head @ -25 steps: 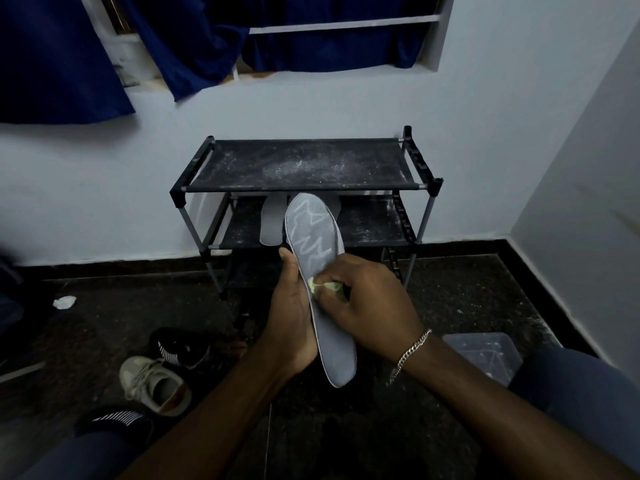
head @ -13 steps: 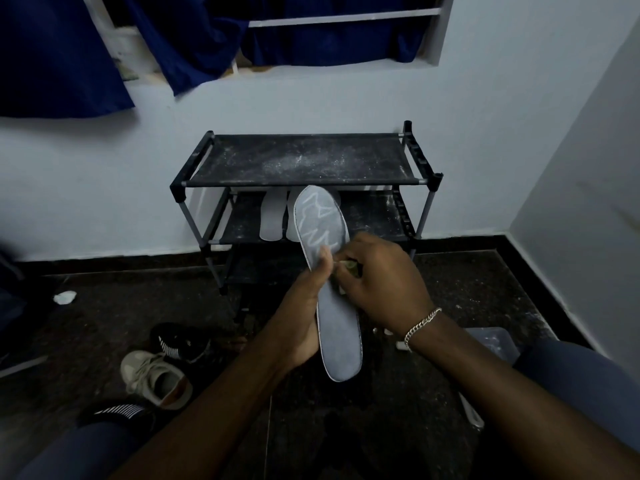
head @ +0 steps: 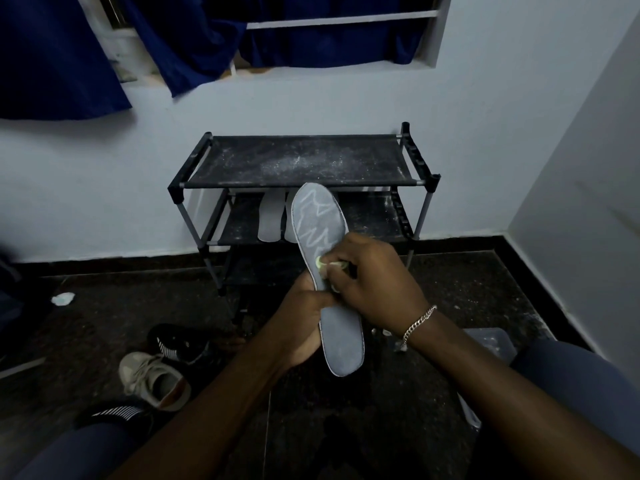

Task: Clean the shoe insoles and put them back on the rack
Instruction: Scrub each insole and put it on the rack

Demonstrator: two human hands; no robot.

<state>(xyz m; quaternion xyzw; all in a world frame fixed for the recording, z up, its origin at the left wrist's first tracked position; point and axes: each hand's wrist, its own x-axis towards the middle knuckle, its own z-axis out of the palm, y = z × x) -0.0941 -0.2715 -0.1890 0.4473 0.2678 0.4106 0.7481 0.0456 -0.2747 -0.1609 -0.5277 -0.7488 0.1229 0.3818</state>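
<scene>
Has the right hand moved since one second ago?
Yes. The right hand, gripping a cloth, has moved up the insole, toward the rack: its knuckles now overlap the front edge of the middle shelf, where before they lay below it.

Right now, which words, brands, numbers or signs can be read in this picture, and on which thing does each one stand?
None can be read in this view.
Grey insole: a pale zigzag pattern, no letters.
Black shoe: white stripes only, no brand legible.
Beige shoe: no label shows.
Yellow-green cloth: mostly hidden under the right hand; cannot tell.
</scene>
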